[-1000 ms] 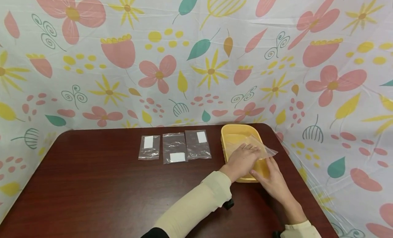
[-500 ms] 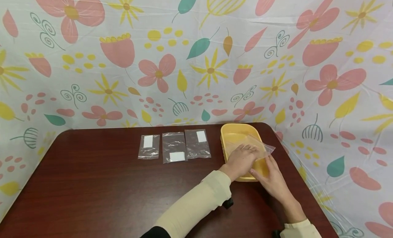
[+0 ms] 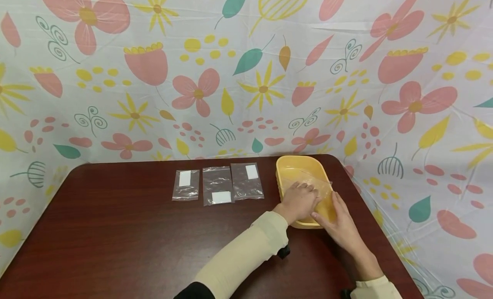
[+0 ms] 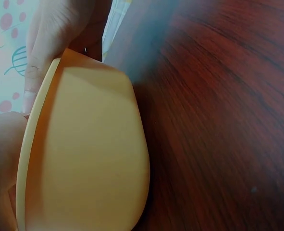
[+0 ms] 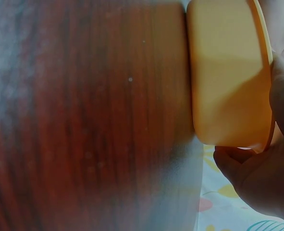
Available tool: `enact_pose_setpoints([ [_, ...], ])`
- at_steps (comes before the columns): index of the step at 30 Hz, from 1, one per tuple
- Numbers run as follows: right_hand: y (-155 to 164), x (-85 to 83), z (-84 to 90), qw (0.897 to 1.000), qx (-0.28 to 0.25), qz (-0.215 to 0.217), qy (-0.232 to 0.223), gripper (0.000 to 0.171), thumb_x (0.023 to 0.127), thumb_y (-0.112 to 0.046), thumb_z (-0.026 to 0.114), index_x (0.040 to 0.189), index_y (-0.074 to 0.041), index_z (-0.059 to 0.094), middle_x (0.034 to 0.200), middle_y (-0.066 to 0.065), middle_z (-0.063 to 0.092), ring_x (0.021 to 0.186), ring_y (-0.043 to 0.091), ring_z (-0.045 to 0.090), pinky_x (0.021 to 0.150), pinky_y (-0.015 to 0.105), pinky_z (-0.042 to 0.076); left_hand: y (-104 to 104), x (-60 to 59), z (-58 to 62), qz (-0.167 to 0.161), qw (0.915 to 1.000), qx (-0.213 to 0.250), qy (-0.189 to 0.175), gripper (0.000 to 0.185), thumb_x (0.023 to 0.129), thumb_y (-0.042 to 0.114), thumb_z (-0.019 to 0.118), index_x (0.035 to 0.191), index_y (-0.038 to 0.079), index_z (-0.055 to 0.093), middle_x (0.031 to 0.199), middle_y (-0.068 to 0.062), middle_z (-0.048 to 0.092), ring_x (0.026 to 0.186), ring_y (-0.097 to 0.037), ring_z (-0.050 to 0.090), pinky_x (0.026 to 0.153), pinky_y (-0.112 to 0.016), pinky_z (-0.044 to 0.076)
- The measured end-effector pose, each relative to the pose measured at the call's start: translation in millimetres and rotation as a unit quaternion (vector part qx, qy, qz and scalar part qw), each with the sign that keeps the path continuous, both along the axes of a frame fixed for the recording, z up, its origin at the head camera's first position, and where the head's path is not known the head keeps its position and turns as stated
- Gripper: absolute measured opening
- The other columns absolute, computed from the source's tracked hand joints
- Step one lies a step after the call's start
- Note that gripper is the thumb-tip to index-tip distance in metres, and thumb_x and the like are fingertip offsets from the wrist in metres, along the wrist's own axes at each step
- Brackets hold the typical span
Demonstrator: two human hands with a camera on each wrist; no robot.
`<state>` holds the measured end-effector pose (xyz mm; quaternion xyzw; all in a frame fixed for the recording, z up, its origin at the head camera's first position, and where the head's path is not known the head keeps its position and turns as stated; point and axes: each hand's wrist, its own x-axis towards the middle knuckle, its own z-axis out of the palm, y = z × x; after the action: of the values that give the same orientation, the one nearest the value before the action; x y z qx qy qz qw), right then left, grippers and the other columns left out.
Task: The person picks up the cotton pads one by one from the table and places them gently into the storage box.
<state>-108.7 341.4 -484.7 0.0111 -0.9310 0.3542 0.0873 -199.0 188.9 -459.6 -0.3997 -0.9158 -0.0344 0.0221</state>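
A yellow plastic tray stands at the table's back right corner. My left hand reaches over its near left side, back upward and fingers bent down onto a clear plastic bag inside; the fingertips are hidden. The bag spreads from under the hand toward the tray's right rim. My right hand grips that rim, thumb on the inner side. In the right wrist view, the right hand wraps the edge of the tray. The left wrist view shows mostly the outer wall of the tray.
Three clear zip bags lie left of the tray: a small left one, a middle one and a right one, each with a white label. The dark wooden table is backed by a flower-print curtain.
The plastic bag's right corner has slid left, from well beyond the tray's right rim to about the rim. My left hand has shifted slightly left with it; my right hand stays on the rim.
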Motion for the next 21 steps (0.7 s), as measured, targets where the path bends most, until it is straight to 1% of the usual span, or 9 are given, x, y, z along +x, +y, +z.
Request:
enact_pose_setpoints([
  [5,-0.3,0.0,0.6,1.000,-0.001,0.001,-0.004,0.103,0.091,-0.035,0.076,0.157,0.009,0.010,0.159,0.036,0.011,0.144,0.055,0.016,0.109,0.071,0.022,0.3,-1.6,-0.3,0.003,0.9999,-0.009,-0.008,0.047,0.109,0.049,0.031,0.141,0.028,0.059,0.144,0.011,0.054,0.136,-0.011,0.046,0.117,-0.036,0.029],
  [14,-1.1,0.8,0.7,1.000,0.001,0.000,-0.004,0.103,0.091,-0.035,0.076,0.156,0.010,0.011,0.159,0.036,0.012,0.144,0.055,0.016,0.109,0.070,0.022,2.2,-1.9,-1.3,-0.003,0.9996,-0.028,-0.008,0.047,0.109,0.048,0.029,0.142,0.030,0.057,0.145,0.014,0.053,0.138,-0.011,0.044,0.118,-0.034,0.028],
  [18,-1.8,1.3,1.2,1.000,0.000,0.002,-0.002,0.102,0.092,-0.034,0.076,0.156,0.011,0.010,0.159,0.036,0.012,0.145,0.054,0.015,0.110,0.069,0.022,0.8,-1.0,0.3,-0.003,0.9997,-0.019,-0.015,0.048,0.109,0.048,0.029,0.144,0.029,0.056,0.147,0.014,0.051,0.140,-0.012,0.041,0.118,-0.034,0.026],
  [21,-1.8,1.3,2.1,1.000,-0.001,0.005,0.001,0.101,0.092,-0.033,0.075,0.155,0.012,0.011,0.159,0.036,0.011,0.145,0.054,0.014,0.110,0.069,0.021,-2.3,0.1,3.7,-0.011,0.9999,-0.004,-0.010,0.047,0.110,0.047,0.030,0.142,0.029,0.058,0.146,0.014,0.052,0.139,-0.011,0.043,0.119,-0.035,0.026],
])
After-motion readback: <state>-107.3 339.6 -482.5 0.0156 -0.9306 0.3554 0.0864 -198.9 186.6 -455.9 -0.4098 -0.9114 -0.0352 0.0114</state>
